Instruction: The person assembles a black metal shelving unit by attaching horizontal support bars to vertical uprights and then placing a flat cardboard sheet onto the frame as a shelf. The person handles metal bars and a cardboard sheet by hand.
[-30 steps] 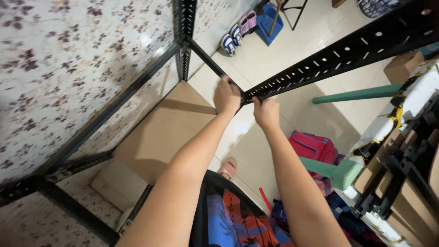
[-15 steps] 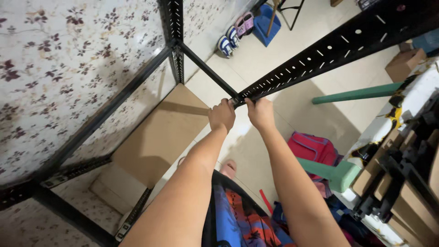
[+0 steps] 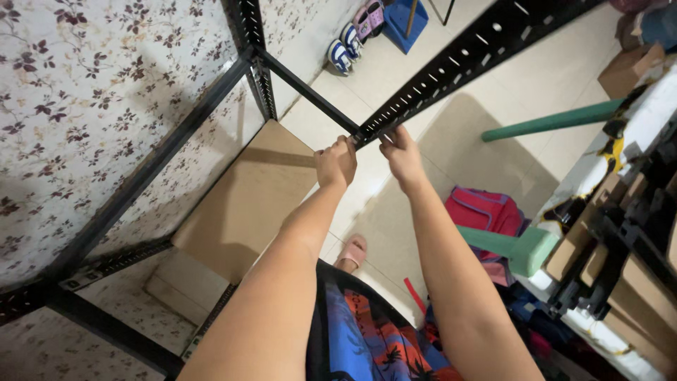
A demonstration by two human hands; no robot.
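My left hand (image 3: 337,159) and my right hand (image 3: 400,153) both reach up to the near end of a black perforated metal upright (image 3: 451,63), where it meets a thin black crossbar (image 3: 305,89). The left hand's fingers curl over the crossbar's end at the joint. My right hand pinches the lower end of the perforated upright. The pieces belong to a black metal rack frame (image 3: 144,173) that stands against a floral-papered wall. A brown board shelf (image 3: 247,197) sits low in the frame, below my arms.
Shoes (image 3: 350,34) and a blue box (image 3: 405,21) lie on the tiled floor beyond. A red bag (image 3: 486,212) and green poles (image 3: 550,121) are to the right, next to cardboard and black rack parts (image 3: 620,240). My foot in a pink sandal (image 3: 351,252) stands below.
The view has shifted, so my hands and the joint sit lower and further left in the picture. Both hands keep their hold on the joint.
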